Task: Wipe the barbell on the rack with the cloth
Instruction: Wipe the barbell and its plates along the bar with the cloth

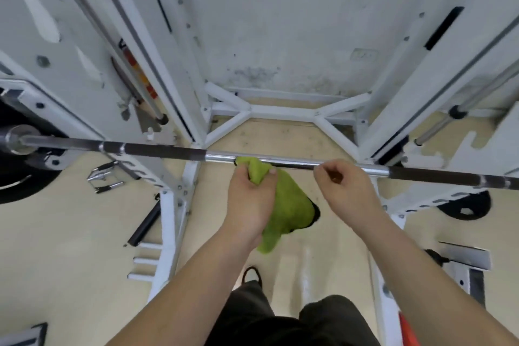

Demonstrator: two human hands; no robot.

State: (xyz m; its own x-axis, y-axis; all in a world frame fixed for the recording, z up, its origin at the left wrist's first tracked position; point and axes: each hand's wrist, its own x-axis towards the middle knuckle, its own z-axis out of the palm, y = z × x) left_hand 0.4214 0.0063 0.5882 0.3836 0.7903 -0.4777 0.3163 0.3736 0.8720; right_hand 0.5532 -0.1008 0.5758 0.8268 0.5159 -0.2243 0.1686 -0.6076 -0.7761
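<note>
Green cloth (290, 205) bunched in left hand (251, 194) fist, top fold against chrome centre of barbell (292, 163). Right hand (344, 187) curled just below bar; grasp unclear. Barbell across white rack (168, 205). Advice: wrap cloth round shaft, squeeze, slide lengthwise, brace against rolling.

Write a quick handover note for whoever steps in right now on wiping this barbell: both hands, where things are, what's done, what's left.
Left hand: holds the green cloth; the cloth's bunched top meets the barbell at its shiny middle section.
Right hand: fingers curled at the bar just right of the cloth, apparently gripping it.
Barbell: lies across the white rack.
Done: cloth is at the bar; how much is wiped can't be told.
Left: run the cloth along the bar, including both dark sections.
</note>
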